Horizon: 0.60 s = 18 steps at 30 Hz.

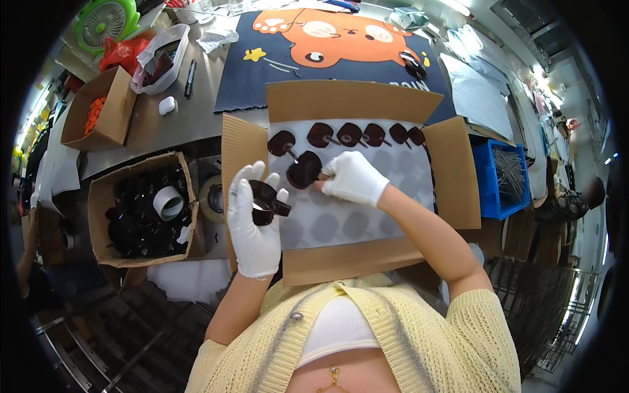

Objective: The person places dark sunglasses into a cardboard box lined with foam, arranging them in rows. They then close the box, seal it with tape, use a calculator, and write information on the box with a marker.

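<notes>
An open cardboard carton (pixel 350 264) stands before me, lined with a thin white sheet (pixel 393 196). Along the sheet's far edge lie several dark brown-red lenses (pixel 320 135) with short clear stems. Fainter lens shapes show through the sheet. My right hand (pixel 351 179), in a white glove with bare fingertips, pinches one dark lens (pixel 303 170) over the far left part of the sheet. Over the carton's left side, my left hand (pixel 254 231), also gloved in white, holds several more dark lenses (pixel 265 202) in its half-curled fingers.
Left of the carton, a worn cardboard box (pixel 96 216) holds dark pieces and a tape roll (pixel 168 203). A blue bin (pixel 484 179) with thin metal pieces stands to the right. Beyond lie a bear-print mat (pixel 255 83), a marker (pixel 190 78) and a small box (pixel 115 108) of orange pieces.
</notes>
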Each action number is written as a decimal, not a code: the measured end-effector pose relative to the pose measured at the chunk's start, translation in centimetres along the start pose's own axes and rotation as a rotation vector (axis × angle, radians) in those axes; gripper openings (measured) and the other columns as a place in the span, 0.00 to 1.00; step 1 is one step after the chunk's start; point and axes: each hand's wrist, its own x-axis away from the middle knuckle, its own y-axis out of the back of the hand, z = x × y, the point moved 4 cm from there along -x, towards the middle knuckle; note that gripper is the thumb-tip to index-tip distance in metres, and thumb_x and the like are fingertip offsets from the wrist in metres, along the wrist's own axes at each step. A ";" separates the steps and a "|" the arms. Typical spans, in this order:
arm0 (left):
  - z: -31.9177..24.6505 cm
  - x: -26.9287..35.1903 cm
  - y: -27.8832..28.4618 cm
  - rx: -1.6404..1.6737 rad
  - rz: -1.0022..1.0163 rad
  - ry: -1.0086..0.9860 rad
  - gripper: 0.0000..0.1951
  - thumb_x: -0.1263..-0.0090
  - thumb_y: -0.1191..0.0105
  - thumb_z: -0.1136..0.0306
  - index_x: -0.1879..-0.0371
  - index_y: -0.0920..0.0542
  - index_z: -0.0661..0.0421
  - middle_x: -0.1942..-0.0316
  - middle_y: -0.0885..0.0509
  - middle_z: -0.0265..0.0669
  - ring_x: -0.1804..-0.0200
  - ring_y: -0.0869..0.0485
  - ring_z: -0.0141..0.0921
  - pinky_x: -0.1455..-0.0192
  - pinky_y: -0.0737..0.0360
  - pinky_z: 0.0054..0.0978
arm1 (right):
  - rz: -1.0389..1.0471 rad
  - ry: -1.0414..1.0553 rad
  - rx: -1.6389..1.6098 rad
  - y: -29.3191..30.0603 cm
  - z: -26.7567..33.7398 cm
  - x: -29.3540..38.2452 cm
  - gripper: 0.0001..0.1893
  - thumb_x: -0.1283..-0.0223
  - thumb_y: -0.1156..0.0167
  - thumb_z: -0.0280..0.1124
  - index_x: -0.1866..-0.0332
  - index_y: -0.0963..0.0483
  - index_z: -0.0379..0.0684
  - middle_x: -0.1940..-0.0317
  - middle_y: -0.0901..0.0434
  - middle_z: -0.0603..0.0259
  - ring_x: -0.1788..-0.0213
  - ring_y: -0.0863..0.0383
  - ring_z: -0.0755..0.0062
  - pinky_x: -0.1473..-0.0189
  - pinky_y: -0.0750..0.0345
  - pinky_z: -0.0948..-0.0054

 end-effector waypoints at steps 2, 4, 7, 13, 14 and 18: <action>-1.2 0.0 -1.0 -0.030 0.103 -0.100 0.16 0.16 0.59 0.59 0.37 0.28 0.51 0.36 0.24 0.32 0.39 0.21 0.31 0.41 0.19 0.32 | -0.037 0.075 0.184 -1.2 -0.1 -1.7 0.14 0.48 0.35 0.40 0.68 0.14 0.39 0.73 0.15 0.49 0.70 0.16 0.47 0.62 0.18 0.61; -1.8 0.0 -1.7 -0.070 0.098 -0.123 0.17 0.16 0.59 0.58 0.36 0.29 0.51 0.35 0.25 0.32 0.37 0.23 0.31 0.40 0.19 0.32 | 0.030 -0.021 0.354 -0.7 -0.3 -2.3 0.14 0.47 0.37 0.40 0.69 0.14 0.40 0.73 0.15 0.50 0.68 0.15 0.47 0.60 0.18 0.60; -1.7 -0.1 -1.9 -0.098 0.081 -0.106 0.17 0.16 0.60 0.58 0.35 0.29 0.51 0.35 0.25 0.32 0.36 0.23 0.31 0.39 0.20 0.32 | 0.053 -0.125 0.579 1.4 -2.9 -1.4 0.12 0.46 0.37 0.39 0.69 0.13 0.42 0.71 0.15 0.51 0.65 0.14 0.49 0.57 0.17 0.59; 1.0 -0.6 -1.8 0.029 0.100 0.150 0.20 0.17 0.57 0.59 0.30 0.33 0.51 0.35 0.25 0.36 0.35 0.25 0.33 0.32 0.26 0.38 | 0.029 -0.415 0.594 6.9 -9.3 3.7 0.13 0.44 0.32 0.38 0.64 0.14 0.37 0.64 0.13 0.45 0.59 0.13 0.49 0.53 0.17 0.59; 1.4 -0.7 -2.2 -0.027 0.122 0.159 0.21 0.17 0.56 0.60 0.29 0.34 0.51 0.36 0.26 0.37 0.35 0.25 0.34 0.32 0.26 0.39 | 0.037 -0.456 0.578 7.5 -10.1 4.5 0.12 0.44 0.32 0.38 0.64 0.14 0.39 0.64 0.13 0.46 0.59 0.13 0.49 0.52 0.17 0.60; 3.3 -1.4 -3.8 -0.211 0.200 0.135 0.24 0.18 0.55 0.68 0.26 0.41 0.54 0.40 0.27 0.42 0.40 0.22 0.34 0.35 0.22 0.37 | -0.036 -0.678 0.710 9.5 -13.2 7.4 0.10 0.43 0.33 0.38 0.61 0.13 0.47 0.60 0.12 0.52 0.57 0.12 0.53 0.53 0.17 0.60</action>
